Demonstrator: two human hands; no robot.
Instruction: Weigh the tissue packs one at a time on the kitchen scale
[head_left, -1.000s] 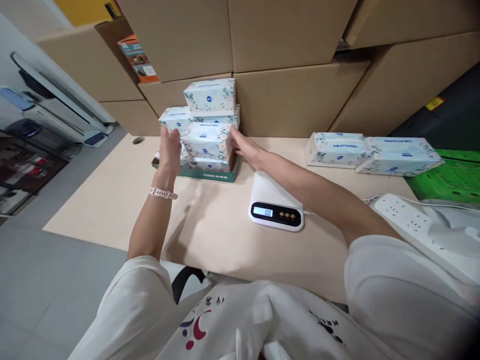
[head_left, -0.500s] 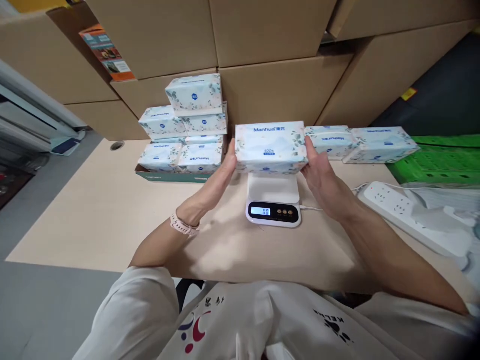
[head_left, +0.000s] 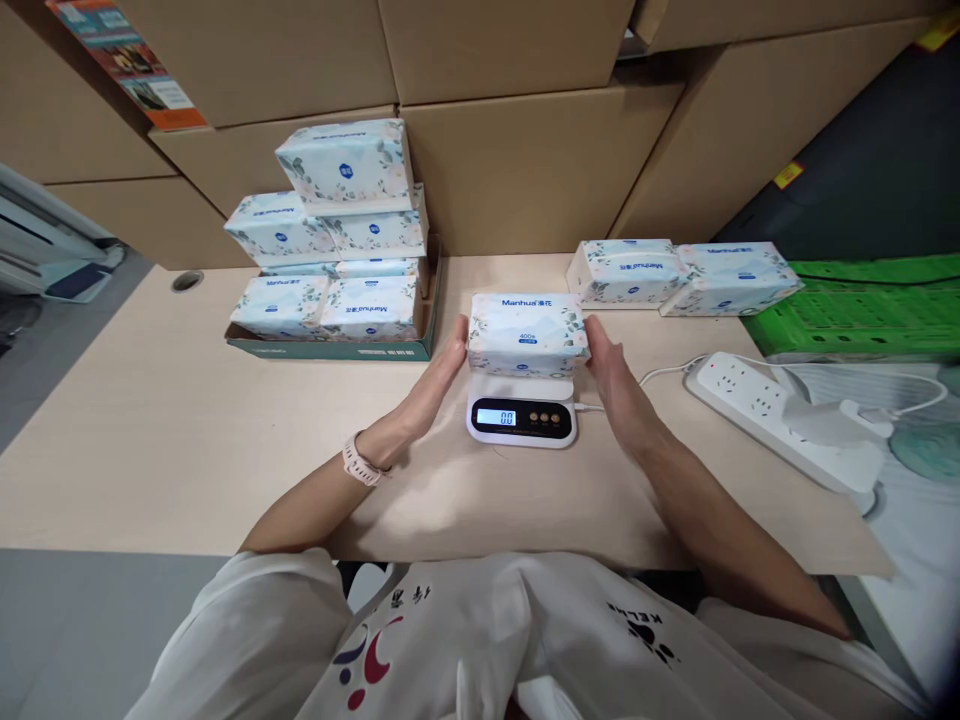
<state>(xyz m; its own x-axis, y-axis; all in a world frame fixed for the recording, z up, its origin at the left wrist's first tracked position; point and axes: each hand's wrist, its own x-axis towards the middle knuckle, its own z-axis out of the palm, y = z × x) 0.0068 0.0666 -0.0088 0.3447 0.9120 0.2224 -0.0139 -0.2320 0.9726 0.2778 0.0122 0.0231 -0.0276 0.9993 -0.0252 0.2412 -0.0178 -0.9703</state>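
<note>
A white and pale-blue tissue pack [head_left: 527,335] with printed flowers lies level over the platform of a white digital scale [head_left: 521,388]. My left hand [head_left: 439,375] is at the pack's left side and my right hand [head_left: 619,385] at its right, holding it between them. Most of the fingers are hidden behind the pack. The scale's lit display reads 0.0, and whether the pack's weight rests on the platform cannot be told.
Left on the table, several tissue packs [head_left: 345,170] are stacked in a green cardboard tray [head_left: 330,349]. Two more packs [head_left: 731,280] lie back right, near a green crate [head_left: 877,300]. A white power strip [head_left: 780,425] sits at right. Cardboard boxes [head_left: 517,180] line the back.
Both hands have lowered the tissue pack toward the scale's platform. The view has shifted, and the display still reads 0.0.
</note>
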